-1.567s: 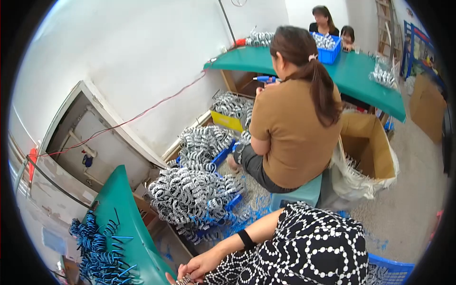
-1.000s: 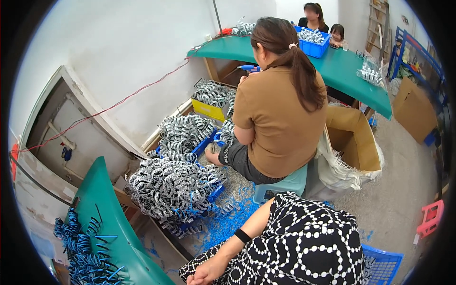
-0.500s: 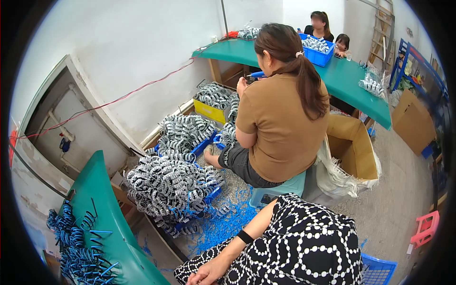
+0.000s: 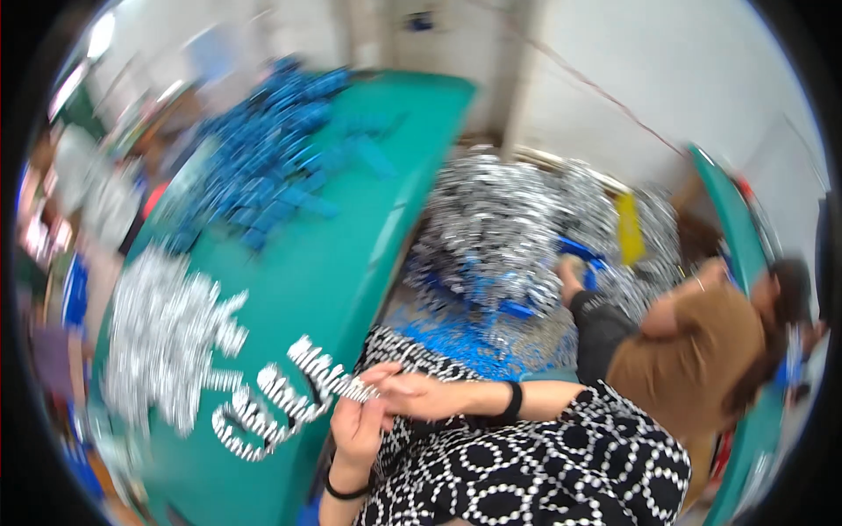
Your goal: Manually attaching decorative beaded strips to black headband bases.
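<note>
Blurred by motion, my left hand [image 4: 355,436] is closed on the near end of a white-and-black spiral coil [image 4: 320,373] above the green table's edge. My right hand [image 4: 410,393] meets it there, its fingers closed around the same end of the coil. Further loops of black-and-white coil [image 4: 254,412] lie on the table just left of my hands; whether they join the held piece cannot be made out. A large heap of white coils [image 4: 162,337] covers the left side of the green table [image 4: 351,263].
Blue coils [image 4: 272,149] are piled at the table's far end. Beyond its right edge stand a tall heap of silvery coils [image 4: 495,219] and a yellow box [image 4: 629,230]. Blue scraps [image 4: 474,337] litter the floor. A person in brown [image 4: 693,359] sits at the right.
My view has swung left to the green table. My left hand has come into sight, and my right hand, earlier low on my lap, now meets it at the coil.
</note>
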`<state>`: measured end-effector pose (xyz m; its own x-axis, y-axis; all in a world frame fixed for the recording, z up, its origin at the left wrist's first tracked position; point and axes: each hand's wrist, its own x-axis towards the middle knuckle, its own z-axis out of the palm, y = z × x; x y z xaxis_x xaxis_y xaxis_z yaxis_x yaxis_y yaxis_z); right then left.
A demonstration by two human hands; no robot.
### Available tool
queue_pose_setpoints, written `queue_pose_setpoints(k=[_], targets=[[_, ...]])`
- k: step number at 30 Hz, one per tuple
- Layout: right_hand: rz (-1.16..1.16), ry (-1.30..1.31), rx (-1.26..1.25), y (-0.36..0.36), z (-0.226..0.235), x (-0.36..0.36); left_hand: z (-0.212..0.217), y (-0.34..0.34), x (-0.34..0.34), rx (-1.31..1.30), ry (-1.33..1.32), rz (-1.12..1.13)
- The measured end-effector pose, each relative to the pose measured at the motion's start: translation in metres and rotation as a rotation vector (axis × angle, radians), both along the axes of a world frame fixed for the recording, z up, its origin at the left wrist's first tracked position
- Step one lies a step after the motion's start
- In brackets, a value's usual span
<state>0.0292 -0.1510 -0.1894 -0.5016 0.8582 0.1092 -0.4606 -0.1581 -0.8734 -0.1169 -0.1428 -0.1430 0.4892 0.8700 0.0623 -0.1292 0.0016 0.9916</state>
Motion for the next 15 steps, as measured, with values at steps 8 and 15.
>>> queue_pose_setpoints(k=[8, 15], targets=[[-0.466, -1.147, 0.862, 0.053, 0.117, 0.064, 0.006, -0.006, -0.074, 0.053, -0.071, 0.45], [-0.167, -0.514, 0.432, 0.07, 0.093, 0.006, 0.021, -0.011, -0.084, 0.091, 0.254, 0.37]])
